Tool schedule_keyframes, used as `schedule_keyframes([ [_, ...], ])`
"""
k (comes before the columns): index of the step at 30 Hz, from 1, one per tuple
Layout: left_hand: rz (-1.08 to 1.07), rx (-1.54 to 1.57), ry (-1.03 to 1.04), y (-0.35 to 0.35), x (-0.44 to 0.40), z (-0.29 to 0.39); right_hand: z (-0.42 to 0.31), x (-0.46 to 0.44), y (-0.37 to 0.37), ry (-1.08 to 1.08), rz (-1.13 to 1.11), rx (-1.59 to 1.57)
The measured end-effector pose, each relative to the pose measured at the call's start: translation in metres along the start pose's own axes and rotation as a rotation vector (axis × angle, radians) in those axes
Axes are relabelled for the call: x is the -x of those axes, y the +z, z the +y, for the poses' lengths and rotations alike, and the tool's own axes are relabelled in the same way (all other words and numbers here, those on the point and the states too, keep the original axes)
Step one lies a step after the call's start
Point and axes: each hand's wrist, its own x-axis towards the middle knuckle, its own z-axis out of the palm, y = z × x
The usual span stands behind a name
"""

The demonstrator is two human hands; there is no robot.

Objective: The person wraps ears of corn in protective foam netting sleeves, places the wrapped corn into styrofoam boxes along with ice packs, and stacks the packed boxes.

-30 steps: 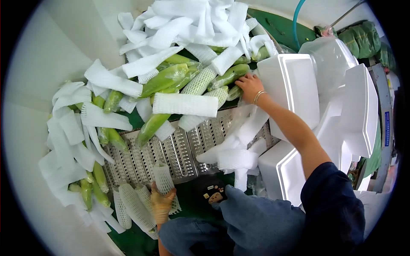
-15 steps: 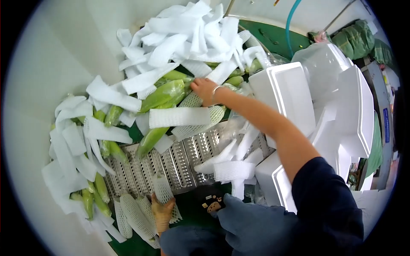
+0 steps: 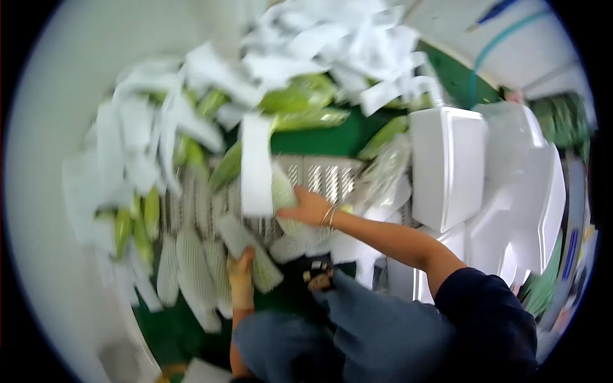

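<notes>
The right hand (image 3: 311, 207) is pinching an elongated green vegetable in white foam netting (image 3: 283, 189); a flat, white, rectangular foam strip (image 3: 256, 167) is lying just beyond this grip. Below and left of it, the left hand (image 3: 241, 273) is clasping a second elongated, white-netted green vegetable (image 3: 262, 269).

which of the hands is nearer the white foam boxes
Right. The right hand is left of the white foam boxes, apart from them; the left hand is lower in the picture and farther left.
</notes>
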Motion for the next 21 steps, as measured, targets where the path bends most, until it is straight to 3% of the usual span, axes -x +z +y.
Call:
schedule_keyframes([
  [2, 0.036, -0.11, 0.006, -0.001, 0.004, 0.0, -0.003, -0.011, 0.024, -0.028, -0.033, -0.097],
  [3, 0.047, -0.534, 0.187, -0.006, 0.005, 0.001, -0.011, -0.012, 0.02, 0.011, -0.072, -0.025],
  [4, 0.111, -0.213, -0.021, -0.002, 0.001, 0.002, -0.012, -0.014, 0.015, 0.077, -0.135, -0.118],
  [5, 0.12, -0.153, 0.039, 0.003, 0.005, 0.009, -0.049, 0.013, -0.005, 0.145, -0.218, -0.542],
  [6, 0.143, -0.084, 0.082, 0.0, 0.01, 0.014, -0.027, 0.015, -0.017, 0.172, -0.215, -0.674],
  [8, 0.163, -0.047, 0.113, -0.005, 0.03, 0.026, 0.009, 0.043, -0.05, 0.166, -0.092, -0.809],
  [9, 0.172, -0.083, 0.102, -0.015, 0.044, 0.039, 0.001, 0.07, -0.077, 0.155, -0.159, -0.82],
  [11, 0.082, -0.009, -0.203, -0.049, 0.07, 0.054, 0.009, 0.114, -0.108, 0.074, -0.072, -0.837],
  [12, 0.067, 0.102, -0.223, -0.051, 0.083, 0.07, -0.027, 0.126, -0.108, -0.177, -0.165, -1.043],
  [13, 0.055, 0.209, -0.223, -0.05, 0.091, 0.087, -0.022, 0.129, -0.11, -0.181, 0.043, -0.79],
  [15, -0.027, 0.167, -0.232, -0.044, 0.091, 0.097, -0.001, 0.126, -0.103, -0.088, 0.052, -0.771],
  [16, -0.122, 0.132, -0.249, -0.036, 0.09, 0.1, 0.002, 0.129, -0.09, 0.077, 0.003, -0.971],
  [17, -0.197, -0.013, -0.191, -0.022, 0.081, 0.107, 0.0, 0.131, -0.072, 0.238, -0.041, -1.165],
  [19, -0.306, -0.363, 0.163, 0.006, 0.045, 0.095, -0.012, 0.139, -0.037, 0.352, -0.2, -1.253],
  [21, -0.428, -0.545, 0.224, 0.044, 0.002, 0.103, -0.022, 0.134, -0.006, 0.459, -0.121, -1.233],
])
